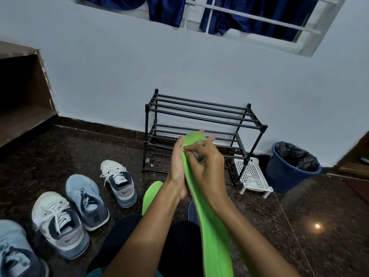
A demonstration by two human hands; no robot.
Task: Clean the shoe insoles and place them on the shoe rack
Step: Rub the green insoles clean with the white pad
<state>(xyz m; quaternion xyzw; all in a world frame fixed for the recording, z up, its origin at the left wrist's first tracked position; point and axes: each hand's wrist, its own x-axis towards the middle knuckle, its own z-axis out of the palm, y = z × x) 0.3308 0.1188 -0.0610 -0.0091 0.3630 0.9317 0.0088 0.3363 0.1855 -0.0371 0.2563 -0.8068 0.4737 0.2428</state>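
Observation:
I hold a long bright green insole [214, 232] upright in front of me. My left hand [177, 168] grips its upper part from the left, fingers behind it. My right hand [207, 166] is curled round a small grey object, blurred, pressed against the insole near its top. A second green insole [150, 196] lies on the dark floor below my left wrist. The black bar shoe rack [201, 124] stands against the wall right behind my hands, with nothing on its shelves.
Several sneakers [87, 200] stand in a row on the floor at the left. A white perforated basket [252, 176] and a blue bin [289, 170] with a black liner sit right of the rack. A dark blue shape [192, 211] shows under the insole.

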